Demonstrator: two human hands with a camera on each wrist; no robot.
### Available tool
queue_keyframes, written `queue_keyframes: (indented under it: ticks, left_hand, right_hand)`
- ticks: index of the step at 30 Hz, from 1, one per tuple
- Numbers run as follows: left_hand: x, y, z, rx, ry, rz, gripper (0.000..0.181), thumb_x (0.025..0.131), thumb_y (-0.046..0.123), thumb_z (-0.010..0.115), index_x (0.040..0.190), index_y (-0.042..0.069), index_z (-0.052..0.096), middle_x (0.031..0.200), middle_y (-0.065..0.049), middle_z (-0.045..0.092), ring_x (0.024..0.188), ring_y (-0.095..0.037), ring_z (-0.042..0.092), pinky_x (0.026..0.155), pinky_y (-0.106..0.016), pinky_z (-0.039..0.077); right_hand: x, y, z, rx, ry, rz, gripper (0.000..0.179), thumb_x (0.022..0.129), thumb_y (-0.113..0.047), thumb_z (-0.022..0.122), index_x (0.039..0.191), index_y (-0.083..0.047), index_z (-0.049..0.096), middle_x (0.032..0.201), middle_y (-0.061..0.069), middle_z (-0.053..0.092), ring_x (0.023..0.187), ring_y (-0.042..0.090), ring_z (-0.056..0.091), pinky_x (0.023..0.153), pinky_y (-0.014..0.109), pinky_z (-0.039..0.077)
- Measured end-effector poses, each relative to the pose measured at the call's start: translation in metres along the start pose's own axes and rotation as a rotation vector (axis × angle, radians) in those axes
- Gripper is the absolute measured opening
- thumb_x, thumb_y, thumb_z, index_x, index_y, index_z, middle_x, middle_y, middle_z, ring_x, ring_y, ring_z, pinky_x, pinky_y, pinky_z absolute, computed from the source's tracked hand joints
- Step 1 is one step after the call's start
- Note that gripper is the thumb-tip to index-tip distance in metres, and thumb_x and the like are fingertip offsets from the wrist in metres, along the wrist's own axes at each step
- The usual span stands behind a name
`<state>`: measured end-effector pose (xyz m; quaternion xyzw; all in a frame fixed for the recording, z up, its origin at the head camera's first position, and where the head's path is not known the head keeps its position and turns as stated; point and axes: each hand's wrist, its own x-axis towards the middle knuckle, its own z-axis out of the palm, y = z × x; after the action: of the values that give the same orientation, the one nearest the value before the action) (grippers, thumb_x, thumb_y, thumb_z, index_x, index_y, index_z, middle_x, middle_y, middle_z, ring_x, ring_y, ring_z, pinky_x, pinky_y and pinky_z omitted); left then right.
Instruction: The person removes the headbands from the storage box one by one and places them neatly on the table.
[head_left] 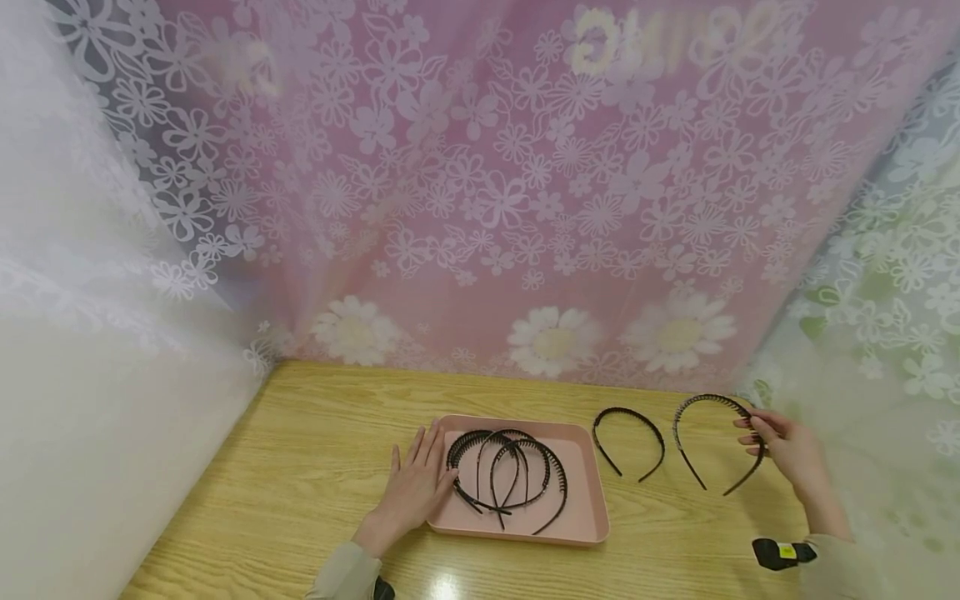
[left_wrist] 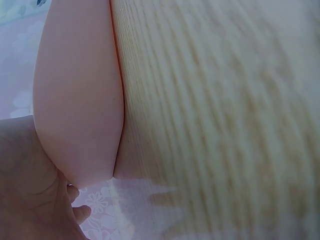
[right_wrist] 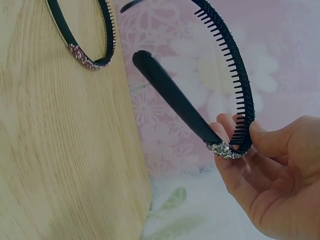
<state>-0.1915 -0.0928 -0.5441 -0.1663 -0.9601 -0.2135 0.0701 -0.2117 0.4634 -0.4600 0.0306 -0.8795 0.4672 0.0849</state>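
A black toothed headband (head_left: 708,397) with silver glitter is pinched by my right hand (head_left: 797,457), thumb on one side and fingers on the other. In the right wrist view this headband (right_wrist: 243,87) appears lifted off the wood, its two ends pointing away from the palm. My left hand (head_left: 412,493) rests against the left side of the pink tray (head_left: 591,500), fingers straight along the rim. Several dark headbands (head_left: 561,471) lie overlapping inside the tray. The left wrist view shows the tray's outer wall (left_wrist: 80,95) beside the palm.
Between the tray and the right hand lies another black headband (head_left: 630,410), with reddish glitter in the right wrist view. The wooden table (head_left: 322,433) meets a pink flowered curtain (head_left: 465,325) at the back. Pale cloth hangs at both sides.
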Motion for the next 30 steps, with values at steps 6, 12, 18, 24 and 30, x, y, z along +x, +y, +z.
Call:
queue_keyframes:
  ticks: [6,12,18,24,30]
  left_hand:
    - [0.0,0.0,-0.001,-0.001,-0.004,0.0,0.067,0.106,0.033,0.053,0.158,-0.001,0.029,0.166,-0.018,0.023,0.149,-0.044,0.026,0.113,-0.076,0.018]
    - [0.0,0.001,-0.002,0.0,-0.008,0.0,0.067,0.106,0.033,0.053,0.158,-0.001,0.029,0.166,-0.018,0.023,0.15,-0.044,0.026,0.113,-0.075,0.017]
    - [0.0,0.001,-0.002,0.0,-0.012,-0.002,0.067,0.106,0.033,0.053,0.158,-0.001,0.029,0.166,-0.018,0.023,0.15,-0.044,0.025,0.113,-0.075,0.017]
    - [0.0,0.0,0.0,-0.003,-0.011,0.0,0.067,0.106,0.033,0.053,0.158,-0.001,0.028,0.166,-0.018,0.022,0.15,-0.044,0.025,0.113,-0.075,0.017]
    - [0.0,-0.002,0.002,0.001,-0.008,-0.003,0.067,0.106,0.034,0.053,0.158,-0.001,0.029,0.166,-0.018,0.023,0.15,-0.043,0.025,0.113,-0.075,0.017]
  right_hand:
    - [0.001,0.001,-0.006,0.001,0.0,0.013,0.046,0.109,-0.006,0.041,0.138,0.029,0.034,0.091,-0.038,0.06,0.075,-0.006,0.067,0.063,0.021,0.058]
    - [0.003,0.003,-0.011,-0.004,-0.007,0.02,0.046,0.11,-0.008,0.041,0.138,0.028,0.034,0.091,-0.038,0.061,0.075,-0.006,0.067,0.063,0.022,0.058]
    - [0.005,0.008,-0.014,-0.034,-0.019,0.055,0.048,0.11,-0.01,0.039,0.139,0.028,0.033,0.09,-0.041,0.057,0.075,-0.006,0.067,0.063,0.023,0.059]
    - [0.006,0.019,-0.016,-0.067,-0.017,0.067,0.046,0.11,-0.007,0.038,0.136,0.03,0.034,0.089,-0.038,0.059,0.072,-0.004,0.067,0.062,0.024,0.059]
    - [0.007,0.034,-0.016,-0.104,-0.02,0.103,0.045,0.11,-0.006,0.037,0.135,0.031,0.036,0.09,-0.021,0.07,0.071,-0.002,0.068,0.063,0.027,0.06]
